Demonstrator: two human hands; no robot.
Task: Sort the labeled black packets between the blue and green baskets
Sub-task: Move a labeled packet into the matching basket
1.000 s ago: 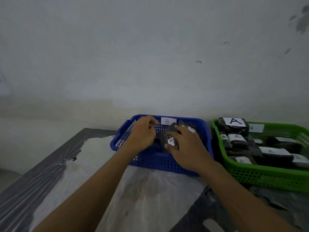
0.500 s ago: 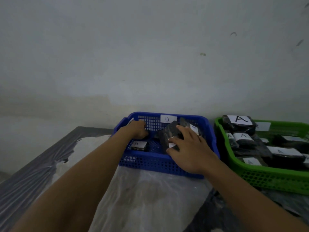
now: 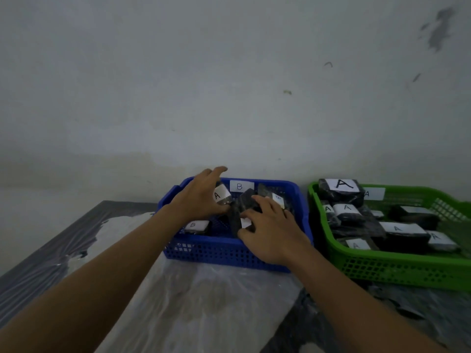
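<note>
Both hands reach into the blue basket (image 3: 224, 253), which stands on the table (image 3: 204, 301) against the wall (image 3: 229, 85). The left hand (image 3: 197, 200) is over the basket's far left part, and its fingers (image 3: 215, 173) are curled around a black packet (image 3: 222, 196) with a white label marked A; the packet is held tilted, above the basket floor. The right hand (image 3: 274, 231) lies over the middle of the basket, its fingers (image 3: 261, 203) spread flat and pressing on a heap of dark packets (image 3: 246, 200), not closed around any of them. One packet marked B (image 3: 196, 226) lies flat in the near left corner of the blue basket, below the left wrist. A paper tag marked B (image 3: 239, 186) sits on the basket's back wall, and another packet (image 3: 274, 197) with a white label leans at the back right; its letter cannot be read.

The green basket (image 3: 397, 271) stands just to the right of the blue one, their walls nearly touching. It holds many black packets marked A, the largest (image 3: 341, 191) lying on top at the back left corner, beside a paper tag marked A (image 3: 373, 193) on the back wall.
</note>
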